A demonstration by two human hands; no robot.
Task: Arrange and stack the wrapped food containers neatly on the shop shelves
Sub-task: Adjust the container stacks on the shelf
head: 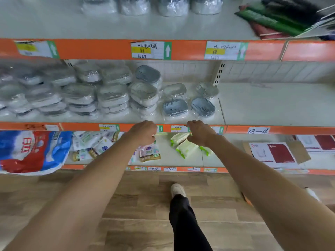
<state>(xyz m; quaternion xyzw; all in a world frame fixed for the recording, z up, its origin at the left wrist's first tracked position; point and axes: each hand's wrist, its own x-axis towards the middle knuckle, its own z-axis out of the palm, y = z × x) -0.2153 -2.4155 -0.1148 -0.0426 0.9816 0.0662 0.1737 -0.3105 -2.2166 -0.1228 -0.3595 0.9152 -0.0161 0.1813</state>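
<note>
My two bare forearms reach forward from the bottom of the view, over a wood-plank floor (137, 205) and one dark trouser leg (184, 220). Ahead stands a cream shop shelf unit with orange front edges (94, 49). On its middle shelf, stacks of plastic-wrapped grey-and-white oval food containers (112, 98) fill the left half; four single ones sit just to the right, near a slotted upright. A large blue, red and white bag (30, 151) lies lower left. My left hand (144, 133) hangs with loosely curled fingers, holding nothing, at the shelf's front edge. My right hand (198, 132) does likewise.
</note>
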